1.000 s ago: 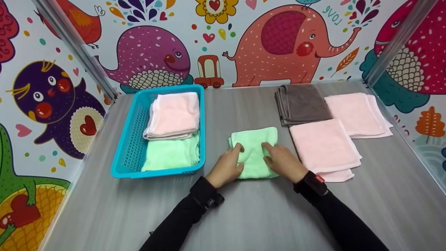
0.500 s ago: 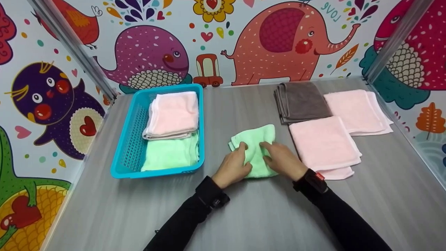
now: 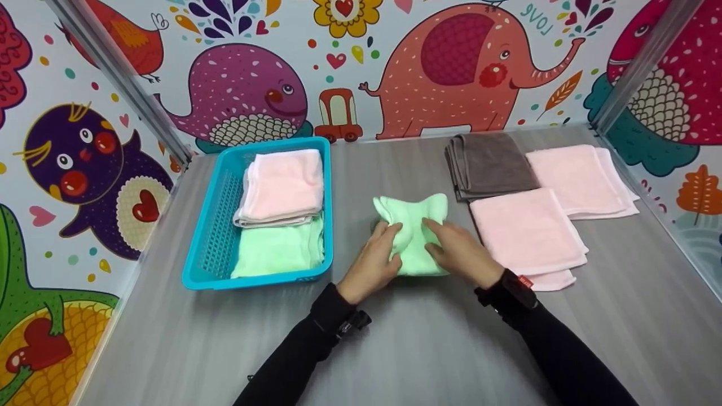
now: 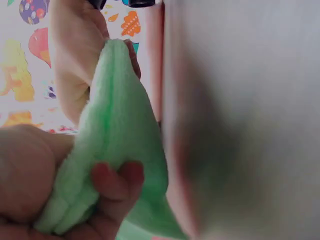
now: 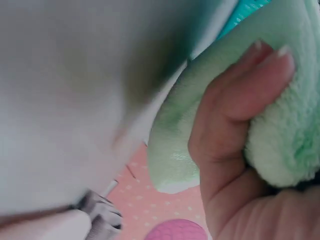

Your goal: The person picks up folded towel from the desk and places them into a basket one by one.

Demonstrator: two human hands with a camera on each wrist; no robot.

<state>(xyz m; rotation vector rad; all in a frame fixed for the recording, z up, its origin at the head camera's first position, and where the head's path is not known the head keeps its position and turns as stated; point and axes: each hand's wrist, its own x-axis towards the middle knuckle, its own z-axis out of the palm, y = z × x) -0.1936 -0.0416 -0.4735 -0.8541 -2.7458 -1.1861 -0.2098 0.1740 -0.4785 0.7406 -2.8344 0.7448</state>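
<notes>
A folded light green towel (image 3: 417, 237) is held up between both hands, raised off the grey table as the wrist views show. My left hand (image 3: 372, 259) grips its left edge, thumb on top and fingers curled beneath, seen closely in the left wrist view on the green towel (image 4: 120, 125). On the right edge my right hand (image 3: 465, 254) grips it the same way; in the right wrist view the curled fingers (image 5: 235, 105) press against its underside. The towel sags in the middle, and its far corners stand up.
Left of the hands stands a blue basket (image 3: 197, 270) holding a folded pink towel (image 3: 285, 183) and a green towel (image 3: 276, 251). To the right lie a folded brown towel (image 3: 493, 166) and pink towels (image 3: 524, 231), (image 3: 581, 177) close together. Printed walls (image 3: 350, 62) border the table.
Both hands have taken hold of the green towel at its sides and lifted it off the table. Its far corners have risen and its middle has bent. The basket and other towels stay put.
</notes>
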